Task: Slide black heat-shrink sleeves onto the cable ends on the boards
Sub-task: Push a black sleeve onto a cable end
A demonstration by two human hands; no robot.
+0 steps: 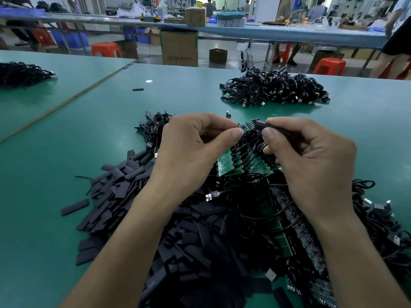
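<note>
Black sleeve (277, 129) is being slid onto a green board (247, 126).
The sleeve is pinched between right hand (311, 167) thumb and finger; the board is pinched by left hand (189, 152) fingertips, just beside. Next, a straight, gentle push is probably needed.

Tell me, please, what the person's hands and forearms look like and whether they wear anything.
The left hand and right hand are bare: no gloves or rings, thumbnails short. No watch, band or shirt sleeve shows on the left forearm or right forearm within the picture.
</note>
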